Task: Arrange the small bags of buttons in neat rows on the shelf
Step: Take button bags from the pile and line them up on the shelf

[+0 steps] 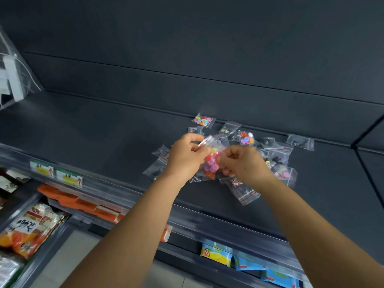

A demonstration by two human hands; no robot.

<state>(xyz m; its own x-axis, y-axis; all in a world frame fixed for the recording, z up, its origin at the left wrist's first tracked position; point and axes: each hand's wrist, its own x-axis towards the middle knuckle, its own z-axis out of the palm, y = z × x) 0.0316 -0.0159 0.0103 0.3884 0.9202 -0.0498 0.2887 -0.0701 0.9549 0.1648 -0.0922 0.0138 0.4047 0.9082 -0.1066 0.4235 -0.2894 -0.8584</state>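
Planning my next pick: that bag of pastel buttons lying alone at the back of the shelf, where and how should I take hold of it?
Pinch the bag of pastel buttons by its near edge, coming from the front over the pile. It lies flat against the shelf, buttons bunched mid-bag, so the film border is thin and free. Both the left hand and right hand are busy with the pink bag.

Both bare forearms reach up and forward from the bottom of the view, converging toward the middle. The left hand (pixel 185 157) is curled with its back to the camera, thumb and forefinger pinched together at the top. The right hand (pixel 245 163) sits just beside it (nearly touching at the fingertips), knuckles up, fingers bent inward and closed in a pinch. Both wrists are held fairly straight, with the forearms angling inward.
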